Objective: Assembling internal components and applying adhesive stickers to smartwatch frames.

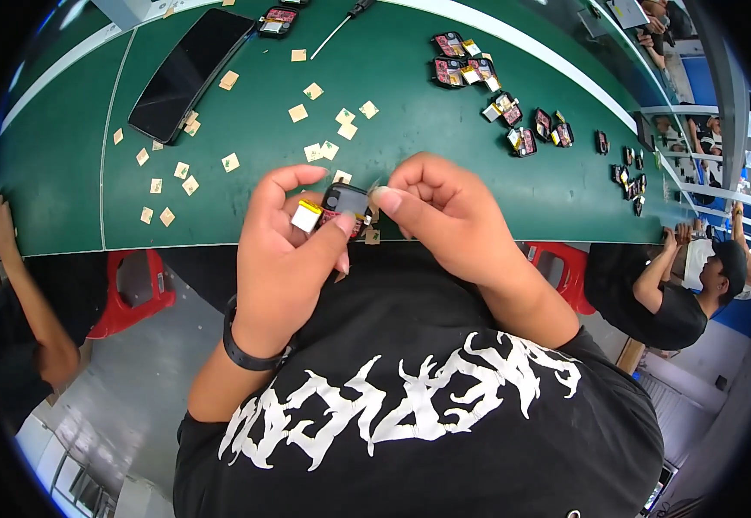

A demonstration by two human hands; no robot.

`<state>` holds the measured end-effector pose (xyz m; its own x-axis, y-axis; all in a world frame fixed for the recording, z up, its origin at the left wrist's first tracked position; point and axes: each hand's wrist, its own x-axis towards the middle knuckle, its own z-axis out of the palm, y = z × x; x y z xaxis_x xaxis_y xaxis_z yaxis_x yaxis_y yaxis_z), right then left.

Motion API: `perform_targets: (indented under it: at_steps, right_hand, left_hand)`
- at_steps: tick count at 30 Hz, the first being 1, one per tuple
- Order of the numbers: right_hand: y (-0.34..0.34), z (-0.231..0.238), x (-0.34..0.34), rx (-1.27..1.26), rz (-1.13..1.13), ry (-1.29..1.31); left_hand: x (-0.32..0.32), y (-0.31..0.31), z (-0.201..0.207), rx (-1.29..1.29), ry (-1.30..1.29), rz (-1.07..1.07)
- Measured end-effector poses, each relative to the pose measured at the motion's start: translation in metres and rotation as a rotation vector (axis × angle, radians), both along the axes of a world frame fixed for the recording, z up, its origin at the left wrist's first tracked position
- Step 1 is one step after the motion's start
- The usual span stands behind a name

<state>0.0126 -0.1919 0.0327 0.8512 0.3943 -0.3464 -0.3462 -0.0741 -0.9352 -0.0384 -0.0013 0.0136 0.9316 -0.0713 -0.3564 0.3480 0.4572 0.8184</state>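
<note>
Near the table's front edge, my left hand (280, 250) is closed around a small black device housing (347, 200). A red circuit board shows inside the housing, partly under my left thumb, with a grey flat area above it. A silver battery cell (306, 216) with a yellow end sticks out on the housing's left side. At the housing's right edge, my right hand (444, 207) pinches thumb against forefinger. A thin, pale sliver seems to show at those fingertips, too small to name. Just behind the housing lies a small beige sticker square (342, 176).
Several beige squares (298, 113) lie scattered over the green table (246, 203). At the back left are a black phone (192, 73), another device housing (278, 22) and a screwdriver (337, 28). Opened housings with batteries (464, 71) are grouped at right. People sit at both sides.
</note>
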Motion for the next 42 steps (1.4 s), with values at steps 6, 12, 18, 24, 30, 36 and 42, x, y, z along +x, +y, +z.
perform_targets:
  at_steps: [6,12,18,24,30,36,42]
  right_hand:
    - [-0.007,-0.008,-0.003,-0.023,-0.037,-0.066]
    - [-0.007,0.009,-0.003,-0.111,-0.102,-0.181]
    - [0.002,0.032,-0.005,-0.407,0.175,-0.62]
    - [-0.002,0.039,-0.019,-0.397,0.29,-0.496]
    - [-0.001,0.035,-0.032,-0.201,0.073,-0.195]
    - [0.016,0.011,-0.02,-0.193,0.077,-0.193]
    - [0.033,0.04,0.011,-0.393,0.183,-0.232]
  left_hand:
    - [0.003,-0.009,0.003,0.336,-0.249,-0.067]
    - [0.013,-0.016,0.005,0.314,-0.197,-0.013]
    - [0.007,-0.016,0.002,0.974,-0.609,-0.082]
    - [-0.007,-0.009,0.01,0.66,-0.356,-0.239]
    - [-0.021,0.009,0.006,0.12,-0.217,-0.198]
    - [-0.015,0.023,-0.003,0.0,-0.161,-0.106]
    - [0.028,0.041,0.002,0.38,-0.378,-0.099]
